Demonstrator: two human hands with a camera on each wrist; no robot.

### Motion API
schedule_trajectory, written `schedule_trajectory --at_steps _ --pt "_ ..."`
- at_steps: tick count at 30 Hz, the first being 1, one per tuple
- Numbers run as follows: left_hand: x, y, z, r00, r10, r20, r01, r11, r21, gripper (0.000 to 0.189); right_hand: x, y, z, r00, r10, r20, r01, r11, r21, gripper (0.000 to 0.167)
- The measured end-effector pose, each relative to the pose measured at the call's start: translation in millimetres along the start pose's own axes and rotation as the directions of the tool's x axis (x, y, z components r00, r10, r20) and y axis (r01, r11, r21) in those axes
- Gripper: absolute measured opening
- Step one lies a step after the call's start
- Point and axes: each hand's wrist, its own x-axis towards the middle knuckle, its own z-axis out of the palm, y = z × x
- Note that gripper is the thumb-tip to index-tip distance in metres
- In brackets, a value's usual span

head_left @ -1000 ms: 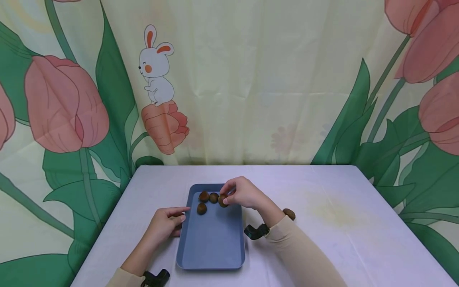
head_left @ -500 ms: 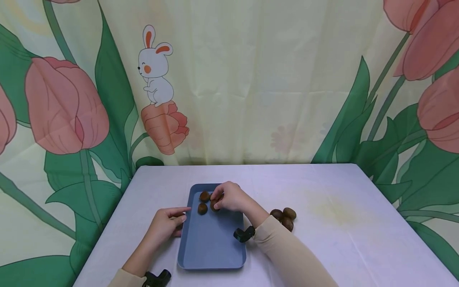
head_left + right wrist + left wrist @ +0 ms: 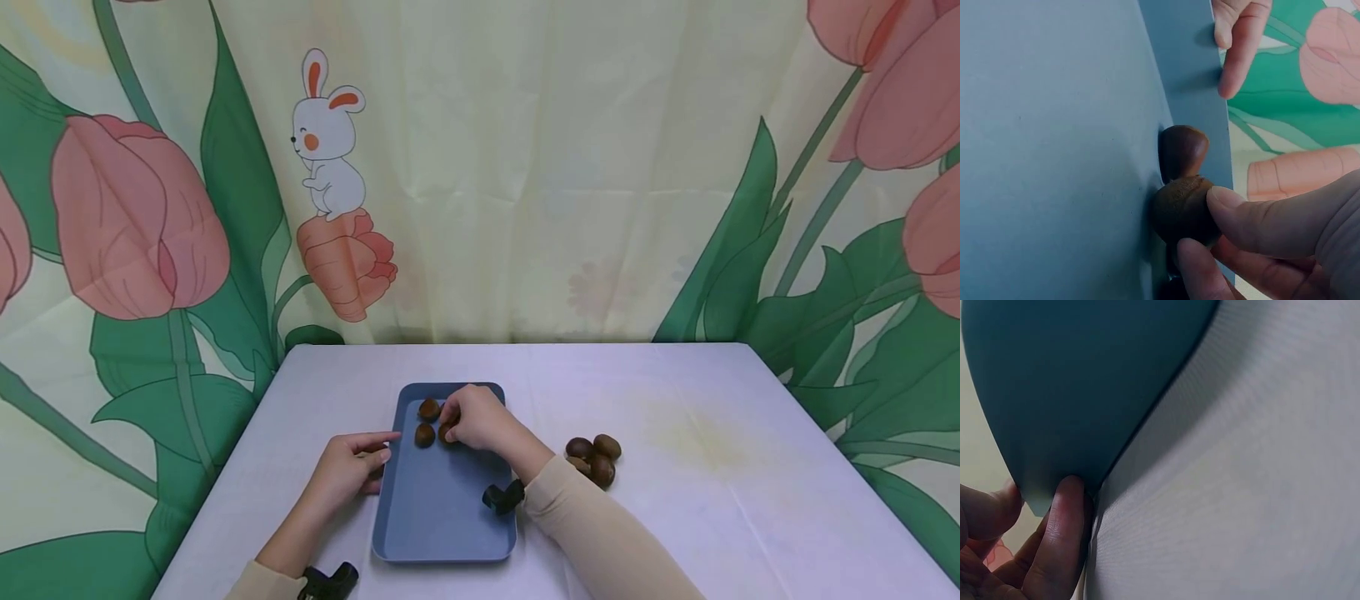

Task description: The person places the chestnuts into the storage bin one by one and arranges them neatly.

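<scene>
On the blue tray (image 3: 442,517), the person's right hand (image 3: 480,421) pinches a brown chestnut (image 3: 1182,209) between thumb and fingers. That chestnut sits low, close beside another chestnut (image 3: 424,436) near the tray's left wall. A further chestnut (image 3: 429,409) lies behind them toward the far left corner. More dark chestnut surface shows below the held one in the right wrist view, partly hidden by the fingers. At the tray's left side, the left hand (image 3: 348,467) touches the rim with extended fingers, its thumb (image 3: 1063,525) against the outer wall.
A small pile of several chestnuts (image 3: 602,471) lies on the white tablecloth (image 3: 697,517), right of the tray and behind the right forearm. A curtain (image 3: 525,167) printed with tulips and a rabbit hangs behind the table.
The right hand has moved left and nearer with its chestnut, from the far row to beside the near-left chestnut. More of the right-hand pile shows now. The left hand stays at the rim.
</scene>
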Motion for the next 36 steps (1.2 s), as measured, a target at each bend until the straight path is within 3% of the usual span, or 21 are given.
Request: schedule_trajectory --at_steps 14,28,36 --pt "-2.4 2.6 0.4 1.0 -0.006 -0.008 0.006 1.0 0.013 0.032 -3.5 -1.6 -3.7 0.999 0.036 -0.031 -0.036 0.999 -0.002 0.014" --pt "-3.3 3.2 -0.3 1.0 0.002 0.001 -0.002 1.0 0.003 0.031 -10.6 10.5 -28.3 0.996 0.041 -0.081 -0.039 0.999 0.029 0.017" --pt "-3.5 3.6 0.6 1.0 -0.001 -0.005 0.002 1.0 0.016 0.032 -25.1 15.7 -44.9 0.992 0.113 -0.053 -0.102 0.979 0.174 0.021"
